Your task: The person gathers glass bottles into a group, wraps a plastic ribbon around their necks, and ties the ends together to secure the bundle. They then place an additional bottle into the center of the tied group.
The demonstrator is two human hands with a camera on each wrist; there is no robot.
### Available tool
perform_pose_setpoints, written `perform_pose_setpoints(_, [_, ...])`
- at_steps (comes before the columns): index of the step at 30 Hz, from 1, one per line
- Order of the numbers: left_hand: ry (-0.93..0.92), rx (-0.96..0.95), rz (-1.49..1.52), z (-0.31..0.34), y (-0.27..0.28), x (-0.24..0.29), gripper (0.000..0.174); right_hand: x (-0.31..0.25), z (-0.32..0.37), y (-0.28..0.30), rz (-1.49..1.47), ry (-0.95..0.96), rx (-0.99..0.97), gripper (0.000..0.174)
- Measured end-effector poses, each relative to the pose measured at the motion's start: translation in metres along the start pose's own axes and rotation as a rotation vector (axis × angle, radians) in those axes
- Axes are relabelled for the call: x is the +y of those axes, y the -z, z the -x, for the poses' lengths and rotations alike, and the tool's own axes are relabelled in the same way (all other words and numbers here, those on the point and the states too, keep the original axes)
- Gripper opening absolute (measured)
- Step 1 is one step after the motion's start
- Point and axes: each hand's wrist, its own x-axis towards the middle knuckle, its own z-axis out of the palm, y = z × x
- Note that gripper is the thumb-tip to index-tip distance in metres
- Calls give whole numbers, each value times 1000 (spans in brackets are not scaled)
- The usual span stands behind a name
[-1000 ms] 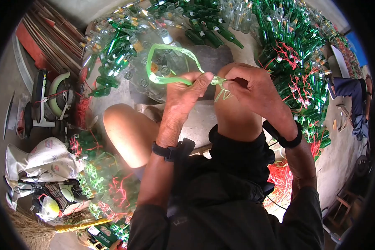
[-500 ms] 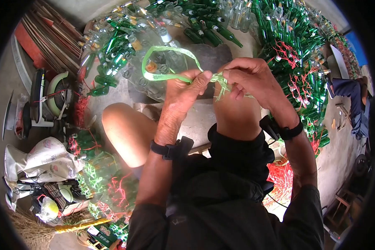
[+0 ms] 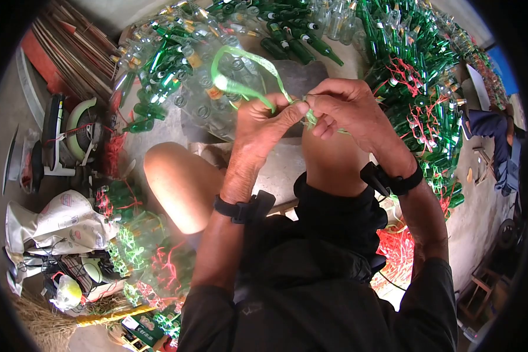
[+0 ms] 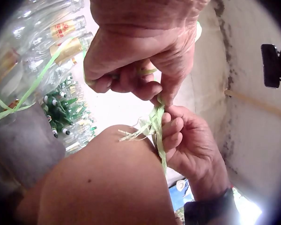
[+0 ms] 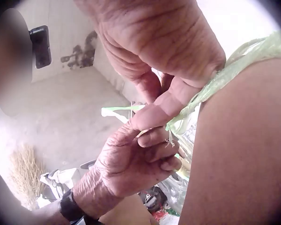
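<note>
A light green plastic strap (image 3: 263,60) forms a loop that stands out beyond my hands in the head view. My left hand (image 3: 261,126) pinches it between thumb and fingers at the base of the loop. Close beside it, fingertips almost meeting, my right hand (image 3: 352,111) pinches the same strap near its twisted, knotted part (image 4: 158,124). Frayed ends hang from this part over the right knee (image 3: 334,161). In the right wrist view a wider length of strap (image 5: 225,77) runs along the knee from under the right fingers.
A cluster of clear glass bottles (image 3: 200,111) stands in front of the knees. Green bottles (image 3: 402,111), some tied with red twine, crowd the right side. Red twine (image 3: 396,249) lies by the right hip. A white sack (image 3: 70,220) is at left; another person's legs (image 3: 488,124) show at far right.
The strap loop has risen and tilted away from me. My right fingers have shifted their hold on the knotted part, and the frayed ends have drawn in beneath them.
</note>
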Motion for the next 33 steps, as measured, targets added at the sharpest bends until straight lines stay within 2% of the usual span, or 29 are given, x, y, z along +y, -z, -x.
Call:
perform_pose_setpoints(6, [50,-8,-69,1,-1,5,4,-3,1,4,-29,-7,-19,19])
perform_pose_setpoints(8, [76,-9,-104,-1,1,2,4,-5,0,6,66,-21,-43,22])
perform_pose_setpoints(10, [-36,-22,-204,-2,4,-5,8,-5,-2,7,87,-27,-65,22])
perform_pose_setpoints(11, [-35,-22,-203,-2,4,-4,8,-5,-3,7,108,-33,-87,23])
perform_pose_setpoints(15, [-12,-9,-219,-2,7,-2,7,-9,-3,9,65,-75,-119,24])
perform_pose_setpoints(17, [-16,-20,-233,-2,7,-1,7,-12,-3,13,7,-153,-220,24])
perform_pose_setpoints(21, [10,-26,-218,9,10,-3,6,-14,9,10,5,-240,-154,24])
perform_pose_setpoints(23, [1,-34,-233,8,12,-6,5,-16,8,19,8,-233,-274,24])
perform_pose_setpoints(24, [10,-39,-214,9,13,-5,5,-16,8,23,9,-233,-275,24])
perform_pose_setpoints(28, [82,-41,-147,9,19,-7,6,-23,10,24,170,-106,-250,23])
perform_pose_setpoints(30, [64,-52,-140,-1,22,-3,8,-23,1,27,235,-71,-203,30])
perform_pose_setpoints(32, [55,-63,-132,0,22,-1,12,-12,-4,30,345,165,-166,30])
perform_pose_setpoints(33, [67,-63,-112,1,23,-1,12,-12,-4,31,345,166,-166,30])
